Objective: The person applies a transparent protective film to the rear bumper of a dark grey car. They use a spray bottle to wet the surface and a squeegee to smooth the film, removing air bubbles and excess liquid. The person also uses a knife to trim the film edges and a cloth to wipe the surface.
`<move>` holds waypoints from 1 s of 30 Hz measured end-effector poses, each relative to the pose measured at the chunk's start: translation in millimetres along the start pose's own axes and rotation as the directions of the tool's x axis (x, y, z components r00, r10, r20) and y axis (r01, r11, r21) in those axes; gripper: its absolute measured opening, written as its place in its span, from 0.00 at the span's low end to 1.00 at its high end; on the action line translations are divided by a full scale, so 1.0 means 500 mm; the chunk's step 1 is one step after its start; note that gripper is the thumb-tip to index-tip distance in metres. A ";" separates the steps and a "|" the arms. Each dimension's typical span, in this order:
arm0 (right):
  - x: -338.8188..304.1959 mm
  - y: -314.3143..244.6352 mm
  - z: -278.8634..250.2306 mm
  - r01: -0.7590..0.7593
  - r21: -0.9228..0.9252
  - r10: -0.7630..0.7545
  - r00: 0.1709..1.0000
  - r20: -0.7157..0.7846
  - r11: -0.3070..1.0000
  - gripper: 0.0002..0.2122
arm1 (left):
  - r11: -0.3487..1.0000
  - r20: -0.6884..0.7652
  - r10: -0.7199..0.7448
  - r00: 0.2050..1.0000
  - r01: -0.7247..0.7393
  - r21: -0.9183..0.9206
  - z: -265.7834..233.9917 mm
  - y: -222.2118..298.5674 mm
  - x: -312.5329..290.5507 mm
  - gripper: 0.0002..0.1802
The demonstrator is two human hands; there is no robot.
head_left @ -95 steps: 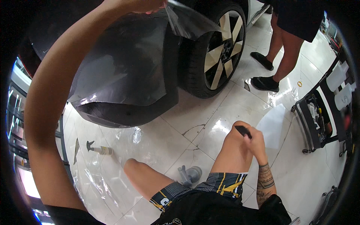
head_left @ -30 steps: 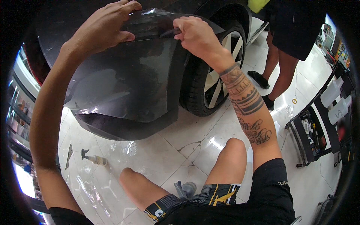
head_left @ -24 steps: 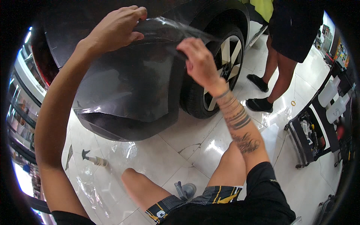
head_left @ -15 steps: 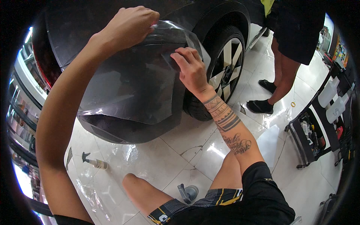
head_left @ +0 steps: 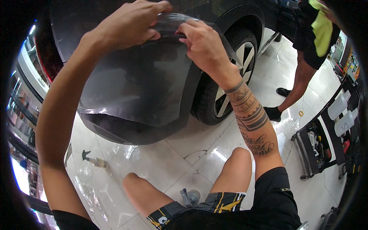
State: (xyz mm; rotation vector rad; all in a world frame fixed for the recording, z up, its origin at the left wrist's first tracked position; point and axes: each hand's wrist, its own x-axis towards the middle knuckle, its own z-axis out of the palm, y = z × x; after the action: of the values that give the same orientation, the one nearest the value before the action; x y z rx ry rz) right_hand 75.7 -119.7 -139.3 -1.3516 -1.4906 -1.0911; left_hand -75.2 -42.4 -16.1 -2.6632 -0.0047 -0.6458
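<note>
A sheet of clear film stretches in a curved fold between my two hands, above the corner of a dark grey car bumper. At the film's left end, my left hand grips it, with the thumb lower and apart from the fingertips. My right hand pinches the film's other end near the wheel arch, knuckles up. Part of the film hangs behind my right wrist toward the tyre. Glossy film edges show along the lower bumper.
A spray bottle lies on the tiled floor at left, and a grey tool sits between my knees. Another person stands beyond the wheel with a yellow-green cloth. An open tool case stands at right.
Both hands have risen, and the right has moved up and rightward with the film. My left fingers have spread somewhat. My right knee shows more, and the other person's cloth has come into view.
</note>
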 end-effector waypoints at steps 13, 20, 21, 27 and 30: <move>-0.149 -0.022 0.055 0.022 0.035 -0.016 0.989 -0.146 0.999 0.16 | 0.961 0.052 -0.003 0.999 -0.011 0.276 0.084 -0.019 0.009 0.07; -0.128 0.010 0.027 0.000 0.022 0.003 0.993 -0.121 1.000 0.27 | 0.988 0.166 -0.076 0.983 0.052 0.146 0.042 0.045 0.045 0.13; -0.130 0.010 0.033 0.014 0.032 -0.011 0.994 -0.108 0.999 0.27 | 0.990 0.129 -0.082 0.988 0.066 0.126 0.054 0.034 0.040 0.13; -0.121 0.020 0.025 0.012 0.096 -0.004 0.997 -0.083 0.995 0.25 | 0.990 0.269 -0.121 0.955 0.095 0.108 0.040 0.038 0.056 0.12; -0.122 0.023 0.024 0.010 0.105 0.001 0.995 -0.100 0.994 0.24 | 0.997 0.314 -0.066 0.947 0.050 0.059 0.021 0.036 0.063 0.10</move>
State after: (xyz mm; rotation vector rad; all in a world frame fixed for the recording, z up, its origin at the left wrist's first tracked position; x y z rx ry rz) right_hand 91.9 -124.4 -200.2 -1.2042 -1.4576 -1.0530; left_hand -40.9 -57.7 -17.8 -2.6959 -0.1873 -0.2256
